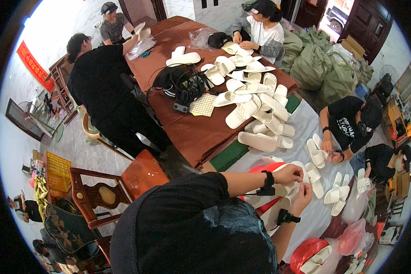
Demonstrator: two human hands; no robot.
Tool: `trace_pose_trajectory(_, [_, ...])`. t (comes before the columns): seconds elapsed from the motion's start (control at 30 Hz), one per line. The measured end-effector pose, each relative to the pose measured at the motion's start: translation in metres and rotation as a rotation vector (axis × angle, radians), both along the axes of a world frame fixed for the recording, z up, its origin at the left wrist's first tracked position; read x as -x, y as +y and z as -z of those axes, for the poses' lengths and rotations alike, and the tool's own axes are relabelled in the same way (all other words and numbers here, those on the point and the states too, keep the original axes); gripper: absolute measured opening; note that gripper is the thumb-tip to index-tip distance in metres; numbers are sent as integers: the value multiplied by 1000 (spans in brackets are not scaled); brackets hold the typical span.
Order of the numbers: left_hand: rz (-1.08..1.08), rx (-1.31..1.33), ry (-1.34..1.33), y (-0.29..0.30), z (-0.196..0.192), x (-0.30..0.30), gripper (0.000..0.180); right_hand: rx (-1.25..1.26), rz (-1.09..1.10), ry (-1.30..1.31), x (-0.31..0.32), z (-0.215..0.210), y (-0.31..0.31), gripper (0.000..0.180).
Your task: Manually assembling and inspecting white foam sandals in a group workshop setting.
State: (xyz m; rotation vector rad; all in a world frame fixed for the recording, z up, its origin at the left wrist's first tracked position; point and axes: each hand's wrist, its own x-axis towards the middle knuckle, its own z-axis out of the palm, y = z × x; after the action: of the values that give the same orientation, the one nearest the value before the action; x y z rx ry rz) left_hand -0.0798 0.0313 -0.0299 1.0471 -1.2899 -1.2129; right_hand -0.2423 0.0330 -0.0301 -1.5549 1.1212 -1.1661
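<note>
My left hand [287,174] and my right hand [302,199] meet at the fingertips, both pinched. Something small and pale may be between them; I cannot make it out. Each wrist wears a black strapped device. Just below my hands, white slippers [273,213] lie in a red bag [265,170], partly hidden by my arms. Close by on the right, a pair of white slippers [313,180] rests on the pale table covering. Ahead of my left hand sits a loose slipper sole up [257,141], at the edge of a large heap of white slippers [249,107].
Black headgear with cables [182,89] and a sheet of small pale dots [202,105] lie on the brown tablecloth [169,41]. A co-worker [351,121] handles slippers at right; others work farther off. Green sacks [313,64] stand behind. A wooden chair [144,172] is at left.
</note>
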Motion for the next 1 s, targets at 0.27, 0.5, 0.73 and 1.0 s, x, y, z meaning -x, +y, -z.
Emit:
trace_pose_trajectory(0.27, [13,-94,-25,16,-24,1,10,18,56,67,9,8,4,7])
trace_pose_trajectory(0.5, [7,-6,-178,-3,5,-1,14,61,34,113,-1,-2,-2,7])
trace_pose_trajectory(0.73, [-50,-138,163,-17,19,-6,5,79,116,4,0,6,-7,10])
trace_pose_trajectory(1.0, [-61,-167,510,-11,-8,-19,6,56,157,-143,41,-24,8,27])
